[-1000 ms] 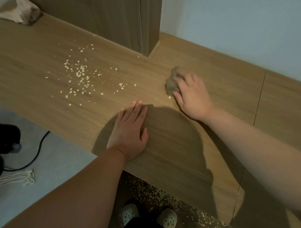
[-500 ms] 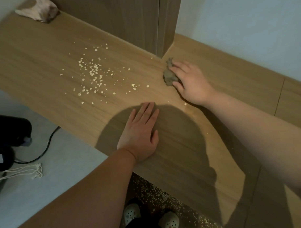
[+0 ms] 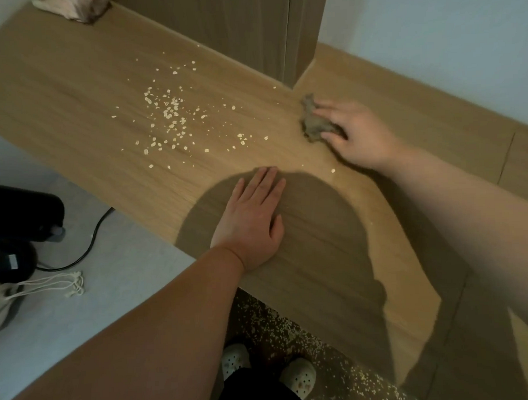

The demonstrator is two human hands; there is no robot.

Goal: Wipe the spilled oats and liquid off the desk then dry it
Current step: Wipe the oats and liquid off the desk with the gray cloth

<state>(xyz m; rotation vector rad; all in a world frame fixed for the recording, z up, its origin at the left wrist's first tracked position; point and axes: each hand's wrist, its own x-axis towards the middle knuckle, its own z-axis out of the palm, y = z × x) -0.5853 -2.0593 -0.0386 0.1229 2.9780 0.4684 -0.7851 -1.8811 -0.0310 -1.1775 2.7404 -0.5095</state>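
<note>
The right hand [image 3: 359, 133] grips a crumpled cloth [image 3: 314, 124] on the desk [image 3: 73, 86], the left hand [image 3: 251, 221] lies flat holding nothing, and the oats [image 3: 173, 116] sit unwiped well to the cloth's left, so most wiping and all drying seem left.

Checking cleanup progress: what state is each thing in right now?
Oats: scattered on the desk, unwiped.
Brown cloth: crumpled, on the desk.
Right hand: grips the brown cloth.
Left hand: flat, palm down on desk.
Pale cloth: crumpled, far corner, untouched.
Floor oats: scattered under the desk.
</note>
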